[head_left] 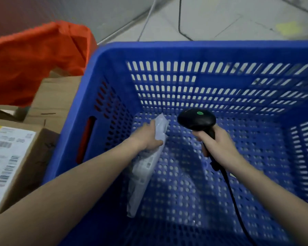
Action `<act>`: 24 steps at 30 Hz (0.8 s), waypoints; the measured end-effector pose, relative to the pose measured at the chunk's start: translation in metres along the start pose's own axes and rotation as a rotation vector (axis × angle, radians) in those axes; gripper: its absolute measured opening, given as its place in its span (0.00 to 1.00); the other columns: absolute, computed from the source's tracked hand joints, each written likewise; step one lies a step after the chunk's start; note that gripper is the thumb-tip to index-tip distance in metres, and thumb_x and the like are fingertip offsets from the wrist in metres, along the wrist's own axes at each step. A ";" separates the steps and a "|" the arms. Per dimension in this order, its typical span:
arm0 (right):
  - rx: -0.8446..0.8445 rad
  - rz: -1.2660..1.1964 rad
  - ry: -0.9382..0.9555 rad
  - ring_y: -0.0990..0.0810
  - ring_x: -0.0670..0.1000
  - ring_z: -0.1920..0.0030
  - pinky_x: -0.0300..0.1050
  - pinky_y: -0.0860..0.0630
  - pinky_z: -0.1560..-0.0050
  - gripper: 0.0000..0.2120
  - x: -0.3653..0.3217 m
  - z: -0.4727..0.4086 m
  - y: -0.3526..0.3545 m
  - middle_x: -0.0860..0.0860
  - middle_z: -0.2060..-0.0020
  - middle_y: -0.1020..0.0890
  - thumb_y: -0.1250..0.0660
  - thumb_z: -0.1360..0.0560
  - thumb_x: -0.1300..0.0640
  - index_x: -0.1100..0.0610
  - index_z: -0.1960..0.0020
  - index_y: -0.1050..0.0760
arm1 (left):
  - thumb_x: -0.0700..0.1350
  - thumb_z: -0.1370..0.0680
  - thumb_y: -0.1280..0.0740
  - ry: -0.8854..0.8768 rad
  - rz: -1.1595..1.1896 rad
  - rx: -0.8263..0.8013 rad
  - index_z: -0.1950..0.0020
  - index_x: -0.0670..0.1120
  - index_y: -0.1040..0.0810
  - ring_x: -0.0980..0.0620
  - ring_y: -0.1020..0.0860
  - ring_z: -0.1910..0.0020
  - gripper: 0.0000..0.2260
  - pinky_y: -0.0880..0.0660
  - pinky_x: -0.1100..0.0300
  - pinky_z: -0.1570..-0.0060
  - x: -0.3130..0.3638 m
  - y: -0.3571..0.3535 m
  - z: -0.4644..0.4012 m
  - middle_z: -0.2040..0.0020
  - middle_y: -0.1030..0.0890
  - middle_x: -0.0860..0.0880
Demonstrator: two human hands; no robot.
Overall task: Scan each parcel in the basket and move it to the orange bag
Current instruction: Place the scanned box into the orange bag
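Both bare forearms reach down into large blue perforated plastic basket [114, 55], walls slotted, floor dotted with holes.

Left hand [148, 137] low inside basket, left of centre. Grip closed on flat white plastic mailer parcel [144, 167]: thumb across near face, fingers hidden behind far face. Parcel held on edge, long axis running from near the far wall back toward the viewer, lower end down near basket floor; contact with floor cannot be told. Printed label on parcel face, blurred, unreadable.

Right hand [215, 142] just right of parcel, apart from it. Grip wrapped fully round handle of black handheld barcode scanner [196, 119]. Scanner head rounded, green dot on top, pointed away toward the far wall. Black cable [233, 194] trails from handle base along right forearm toward near edge of view.

Orange fabric bag [30, 55] outside basket, upper left, touching or just beside basket's far left corner, rumpled, draped over brown cardboard boxes [57, 96]. Nearer box at left edge carries white shipping label with barcodes [5, 151].

Grey tiled floor [220, 20] beyond basket, thin dark cable crossing it.
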State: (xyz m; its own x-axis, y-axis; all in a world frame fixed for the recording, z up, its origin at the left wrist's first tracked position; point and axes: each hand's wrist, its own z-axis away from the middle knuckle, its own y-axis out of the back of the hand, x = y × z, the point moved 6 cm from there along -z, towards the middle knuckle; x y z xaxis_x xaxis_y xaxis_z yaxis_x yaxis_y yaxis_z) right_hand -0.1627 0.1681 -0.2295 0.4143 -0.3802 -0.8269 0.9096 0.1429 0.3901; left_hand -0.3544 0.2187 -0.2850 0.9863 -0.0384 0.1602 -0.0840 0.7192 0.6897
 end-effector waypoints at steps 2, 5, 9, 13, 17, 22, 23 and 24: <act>-0.021 0.027 -0.016 0.28 0.44 0.78 0.38 0.30 0.70 0.09 0.016 -0.010 -0.002 0.53 0.75 0.25 0.35 0.22 0.53 0.53 0.60 0.30 | 0.58 0.20 0.39 0.067 0.005 -0.026 0.22 0.43 0.60 0.40 0.27 0.37 0.40 0.27 0.50 0.48 -0.005 -0.022 -0.015 0.27 0.34 0.39; -0.043 0.044 -0.053 0.28 0.43 0.78 0.40 0.30 0.69 0.10 0.037 -0.018 -0.007 0.52 0.76 0.26 0.35 0.22 0.53 0.53 0.61 0.30 | 0.61 0.21 0.40 0.159 0.045 -0.064 0.23 0.43 0.66 0.40 0.25 0.40 0.43 0.29 0.52 0.55 -0.018 -0.048 -0.027 0.30 0.31 0.38; -0.040 0.050 -0.083 0.28 0.43 0.79 0.38 0.30 0.71 0.10 0.052 -0.022 -0.010 0.52 0.76 0.26 0.35 0.23 0.53 0.52 0.61 0.30 | 0.52 0.23 0.32 0.164 0.070 0.104 0.22 0.42 0.61 0.43 0.25 0.57 0.44 0.34 0.56 0.70 -0.027 -0.054 -0.031 0.40 0.25 0.38; -0.034 0.037 -0.076 0.27 0.43 0.78 0.35 0.30 0.73 0.08 0.048 -0.018 -0.006 0.53 0.75 0.26 0.35 0.23 0.54 0.52 0.60 0.29 | 0.47 0.25 0.30 0.196 0.275 0.191 0.26 0.39 0.45 0.50 0.30 0.66 0.35 0.38 0.59 0.75 -0.021 -0.037 -0.028 0.49 0.25 0.42; -0.022 0.007 -0.050 0.26 0.46 0.77 0.45 0.27 0.65 0.08 0.018 -0.005 0.012 0.53 0.75 0.25 0.35 0.23 0.54 0.57 0.57 0.27 | 0.45 0.27 0.28 0.142 0.497 0.163 0.42 0.38 0.26 0.47 0.24 0.59 0.18 0.30 0.58 0.66 -0.002 -0.001 -0.012 0.48 0.21 0.41; 0.038 -0.017 0.054 0.27 0.45 0.79 0.34 0.30 0.75 0.07 -0.045 0.030 0.042 0.54 0.74 0.26 0.35 0.23 0.57 0.55 0.59 0.29 | 0.41 0.30 0.24 -0.008 0.781 0.033 0.44 0.39 0.20 0.46 0.18 0.52 0.17 0.21 0.54 0.53 0.028 0.048 0.039 0.48 0.17 0.42; 0.060 -0.031 0.073 0.27 0.44 0.80 0.33 0.30 0.76 0.07 -0.058 0.039 0.048 0.54 0.73 0.26 0.35 0.23 0.57 0.54 0.60 0.29 | 0.41 0.30 0.23 -0.035 0.813 0.023 0.44 0.40 0.20 0.46 0.18 0.53 0.17 0.20 0.54 0.54 0.033 0.058 0.053 0.48 0.17 0.43; 0.083 -0.052 0.088 0.27 0.44 0.79 0.32 0.31 0.76 0.07 -0.070 0.048 0.054 0.55 0.72 0.26 0.34 0.23 0.56 0.54 0.60 0.29 | 0.41 0.31 0.23 -0.062 0.836 0.027 0.44 0.40 0.20 0.47 0.18 0.55 0.17 0.20 0.55 0.56 0.037 0.069 0.067 0.50 0.16 0.44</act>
State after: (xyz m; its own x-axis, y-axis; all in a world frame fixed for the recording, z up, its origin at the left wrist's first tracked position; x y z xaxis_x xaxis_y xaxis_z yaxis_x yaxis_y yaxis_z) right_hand -0.1443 0.1590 -0.1313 0.3713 -0.3033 -0.8776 0.9257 0.0476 0.3752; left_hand -0.3328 0.2197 -0.1840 0.5878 0.4612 0.6647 -0.7885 0.5105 0.3430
